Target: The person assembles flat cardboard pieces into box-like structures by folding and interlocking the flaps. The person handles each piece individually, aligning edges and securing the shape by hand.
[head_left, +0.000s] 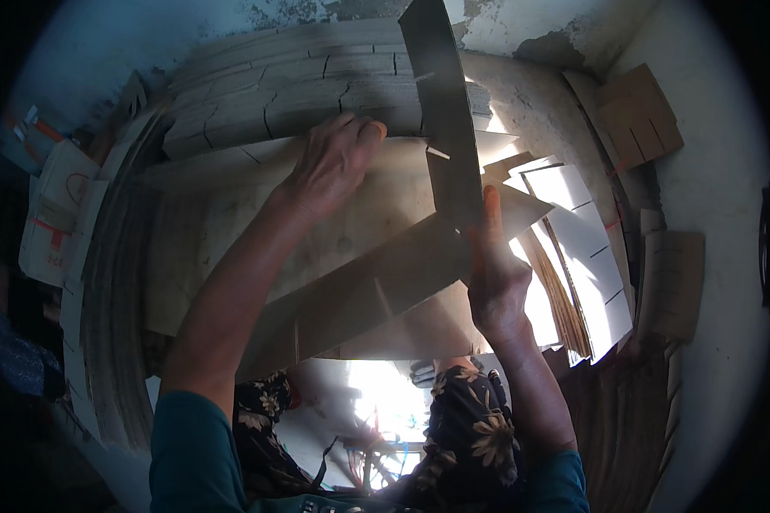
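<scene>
My right hand (pixel 498 278) grips slotted grey cardboard strips where they cross, its index finger stretched up along them. One cardboard strip (pixel 453 103) stands upright, pointing away from me. Another long strip (pixel 359 286) slants down to the near left, with narrow slots cut in its edge. My left hand (pixel 338 158) is at the front of the far stack of slotted cardboard strips (pixel 295 94). Its fingers are curled together and mostly hidden, so what they hold does not show.
A pale board (pixel 222 256) forms the work surface over my knees. On the right lies a sunlit pile of slotted cardboard (pixel 577 248). Stacked sheets (pixel 115 316) line the left side. Brown cardboard pieces (pixel 642 120) lean by the right wall.
</scene>
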